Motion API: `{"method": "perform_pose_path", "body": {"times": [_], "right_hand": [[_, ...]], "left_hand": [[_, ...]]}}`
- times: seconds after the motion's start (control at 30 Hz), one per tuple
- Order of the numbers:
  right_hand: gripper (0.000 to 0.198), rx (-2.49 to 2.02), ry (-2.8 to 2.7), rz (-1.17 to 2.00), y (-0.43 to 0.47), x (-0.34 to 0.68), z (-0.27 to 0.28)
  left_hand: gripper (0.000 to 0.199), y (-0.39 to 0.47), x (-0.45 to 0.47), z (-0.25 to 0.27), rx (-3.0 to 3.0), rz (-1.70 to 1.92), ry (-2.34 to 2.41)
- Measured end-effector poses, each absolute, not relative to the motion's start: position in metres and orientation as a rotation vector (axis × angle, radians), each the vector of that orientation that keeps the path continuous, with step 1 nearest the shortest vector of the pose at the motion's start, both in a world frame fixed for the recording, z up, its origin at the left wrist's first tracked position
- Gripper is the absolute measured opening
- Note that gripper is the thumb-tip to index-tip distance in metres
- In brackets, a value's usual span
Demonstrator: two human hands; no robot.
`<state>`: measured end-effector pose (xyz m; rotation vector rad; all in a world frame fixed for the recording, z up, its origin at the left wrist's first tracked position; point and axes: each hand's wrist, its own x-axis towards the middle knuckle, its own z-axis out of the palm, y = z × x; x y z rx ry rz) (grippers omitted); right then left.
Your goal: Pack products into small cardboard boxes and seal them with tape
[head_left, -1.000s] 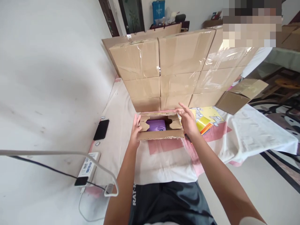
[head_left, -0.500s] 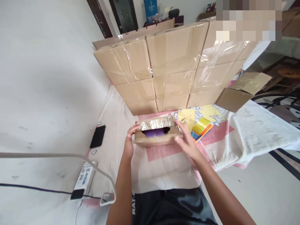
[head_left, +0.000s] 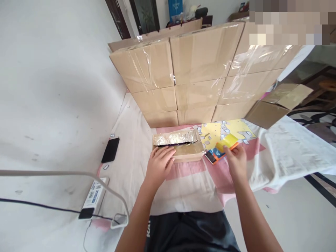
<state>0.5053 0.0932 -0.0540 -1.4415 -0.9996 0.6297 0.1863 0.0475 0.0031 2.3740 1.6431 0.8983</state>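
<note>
A small cardboard box [head_left: 186, 151] lies in front of me, its flaps almost meeting with a narrow dark gap between them. Shiny tape with a ragged edge covers the far flap. My left hand [head_left: 160, 164] rests on the left part of the near flap, fingers stretched out flat. To the right of the box, my right hand [head_left: 236, 157] has its fingers closed on a tape dispenser [head_left: 216, 153], blue and orange with a yellow roll of tape. Part of the dispenser is hidden behind the fingers.
A wall of stacked taped cardboard boxes [head_left: 195, 87] stands behind. An open carton [head_left: 267, 112] is at the right. On the left lie a black phone [head_left: 110, 150] and a power strip [head_left: 95, 196], with a white cable [head_left: 78, 172] crossing nearby.
The near flap has come down over the purple thing inside the box. My left hand has moved onto that flap. My right hand has left the box and reached right to the tape dispenser.
</note>
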Motion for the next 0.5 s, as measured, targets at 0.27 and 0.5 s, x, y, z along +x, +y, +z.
{"method": "perform_pose_path", "body": {"times": [0.27, 0.5], "right_hand": [[0.049, -1.403, -1.176, 0.815, 0.106, 0.494, -0.063], [0.048, -1.23, -1.179, 0.546, 0.025, 0.467, -0.028]], "left_hand": [[0.062, 0.067, 0.199, 0.022, 2.322, 0.717, 1.686], [0.029, 0.024, 0.264, 0.024, 2.149, 0.824, 1.346]]}}
